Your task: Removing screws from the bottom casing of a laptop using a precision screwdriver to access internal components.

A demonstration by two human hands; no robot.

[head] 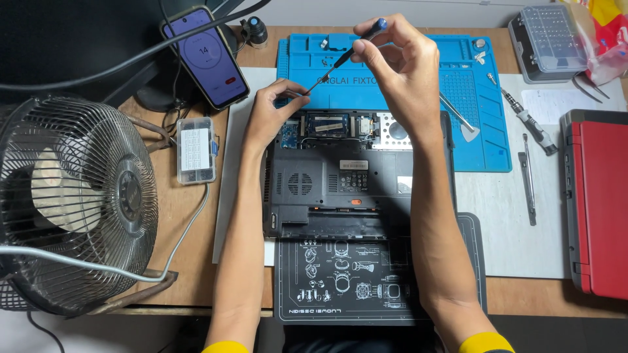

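A black laptop [327, 189] lies upside down in front of me with its back cover off, so a green board and a fan show at its far edge. Over it, my right hand [402, 75] pinches a thin screwdriver [345, 57] with a dark blue handle; the tool slants down to the left. The fingertips of my left hand [269, 114] meet the screwdriver's tip above the laptop's far left corner. Whether a screw sits between those fingers is too small to tell.
A blue work mat [487, 140] lies behind the laptop, a dark printed mat [347, 281] in front. Left: a metal fan [72, 202], a small clear parts box [195, 150], a lit phone [206, 55]. Right: loose tools [526, 121], a bit case [549, 39], a red case [598, 202].
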